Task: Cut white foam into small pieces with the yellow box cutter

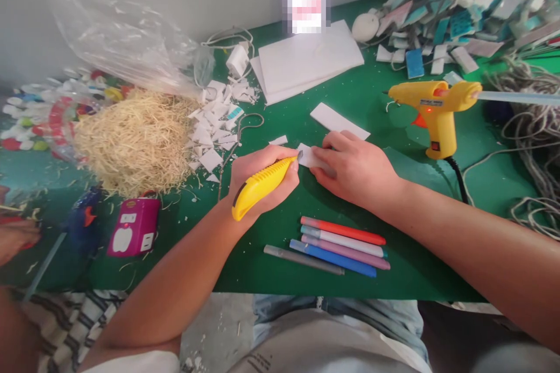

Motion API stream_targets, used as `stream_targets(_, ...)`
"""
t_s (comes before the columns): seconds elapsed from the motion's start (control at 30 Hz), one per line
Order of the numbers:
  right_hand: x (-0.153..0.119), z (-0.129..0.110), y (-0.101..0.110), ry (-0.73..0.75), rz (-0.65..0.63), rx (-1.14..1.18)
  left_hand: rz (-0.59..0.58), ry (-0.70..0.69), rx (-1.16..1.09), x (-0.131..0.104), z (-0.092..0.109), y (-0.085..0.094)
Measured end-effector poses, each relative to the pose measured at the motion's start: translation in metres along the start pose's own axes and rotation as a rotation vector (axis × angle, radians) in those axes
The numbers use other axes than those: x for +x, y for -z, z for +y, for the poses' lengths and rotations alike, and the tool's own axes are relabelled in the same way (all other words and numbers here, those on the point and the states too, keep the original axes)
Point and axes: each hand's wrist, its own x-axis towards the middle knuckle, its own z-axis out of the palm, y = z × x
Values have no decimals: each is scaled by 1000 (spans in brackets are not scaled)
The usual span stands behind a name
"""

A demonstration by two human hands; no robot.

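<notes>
My left hand [265, 178] is wrapped round a yellow utility knife [262, 186], whose blade end meets a small white foam piece [306, 156] on the green table. The fingers of my right hand [354, 169] press on that white piece from the right. Just behind my right hand lies a white strip [339, 120], and a small white scrap [278, 140] rests beyond my left hand. Several markers [343, 230], red, white, purple, blue and grey, lie nearer to me.
A yellow glue gun [433, 111] stands at right, its cable running forward. White sheets [310, 64], foam scraps [214, 122], straw [140, 140] and a magenta power box [133, 227] surround the work spot. Another person's hand [17, 233] shows at far left.
</notes>
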Motion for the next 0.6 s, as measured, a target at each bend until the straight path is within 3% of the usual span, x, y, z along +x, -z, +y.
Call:
stream_targets(0.37, 3, -5, 6, -35, -90, -1, 14, 16, -25, 0, 2, -2)
stream_targets(0.6, 3, -6, 5, -30, -61, -31, 9, -198, 76, 4, 4, 1)
